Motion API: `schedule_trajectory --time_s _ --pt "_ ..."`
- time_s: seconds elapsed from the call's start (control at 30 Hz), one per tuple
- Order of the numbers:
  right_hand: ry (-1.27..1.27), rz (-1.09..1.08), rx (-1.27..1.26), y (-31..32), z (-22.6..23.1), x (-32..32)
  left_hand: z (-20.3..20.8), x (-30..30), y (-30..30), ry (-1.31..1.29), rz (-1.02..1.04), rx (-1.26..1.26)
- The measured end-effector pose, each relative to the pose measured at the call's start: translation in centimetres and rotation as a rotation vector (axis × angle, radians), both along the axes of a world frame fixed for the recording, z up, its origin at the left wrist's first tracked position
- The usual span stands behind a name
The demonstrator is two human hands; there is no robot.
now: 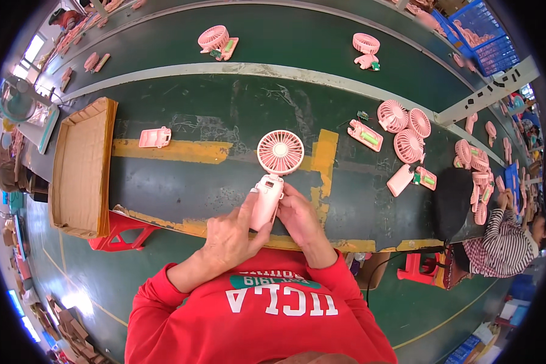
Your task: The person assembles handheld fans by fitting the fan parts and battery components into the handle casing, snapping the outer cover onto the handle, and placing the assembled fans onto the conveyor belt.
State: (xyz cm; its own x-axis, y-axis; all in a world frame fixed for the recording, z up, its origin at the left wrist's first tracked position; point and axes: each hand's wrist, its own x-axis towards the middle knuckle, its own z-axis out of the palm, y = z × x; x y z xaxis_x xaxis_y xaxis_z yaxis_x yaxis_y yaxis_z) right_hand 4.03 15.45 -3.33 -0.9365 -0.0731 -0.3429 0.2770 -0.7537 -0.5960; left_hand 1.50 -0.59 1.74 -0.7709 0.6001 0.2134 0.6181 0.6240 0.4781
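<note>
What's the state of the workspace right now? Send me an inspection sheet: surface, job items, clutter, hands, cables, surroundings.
Surface: dark worktable, scuffed, with worn yellow tape.
Job items: pink handheld fan, face up near the front edge; pink shell piece apart at left.
Clutter: shallow cardboard tray at far left; pink fan heads clustered at right, near an opened pink handle showing a green cylinder.
Hands: left hand and right hand both hold the fan's handle, one from each side.
Cables: black cable below the table's front edge, right; its ends unclear.
Surroundings: co-worker in a striped top at right; red stool at left.
</note>
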Motion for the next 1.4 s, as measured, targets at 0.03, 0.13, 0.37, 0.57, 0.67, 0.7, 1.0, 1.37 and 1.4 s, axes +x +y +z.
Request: schedule_trajectory --time_s 0.03,0.13,0.37,0.57,0.67,0.7,1.0,1.37,1.4 --pt "0.017 -0.007 -0.011 -0.1 -0.1 0.1 0.0 0.1 0.1 0.000 -0.004 -0.002" --pt "0.007 0.002 0.000 -0.1 0.1 0.1 -0.3 0.1 0.2 -0.054 -0.011 -0.109" --pt "0.010 0.001 0.010 -0.3 0.8 -0.1 -0.9 -0.4 0.2 -0.054 0.004 -0.112" --pt "0.019 0.038 0.059 -0.4 0.8 0.0 -1.7 -0.6 0.2 0.028 -0.034 -0.068" --pt "0.022 0.040 0.069 -0.5 0.7 0.0 -2.0 -0.7 0.0 0.031 -0.051 -0.066" --pt "0.026 0.042 0.066 -0.5 0.7 0.0 -2.1 -0.7 -0.1 0.031 -0.059 -0.071" --pt "0.019 -0.066 0.218 -2.0 0.0 0.1 -1.6 -0.5 0.2 0.030 -0.079 -0.156" --pt "0.054 -0.115 0.098 -1.5 -0.3 0.5 -2.7 -1.4 -0.4 -0.767 0.061 0.312" --pt "0.081 -0.131 0.061 -1.6 -0.2 0.5 -2.6 -1.9 -0.4 -1.207 0.062 0.490"
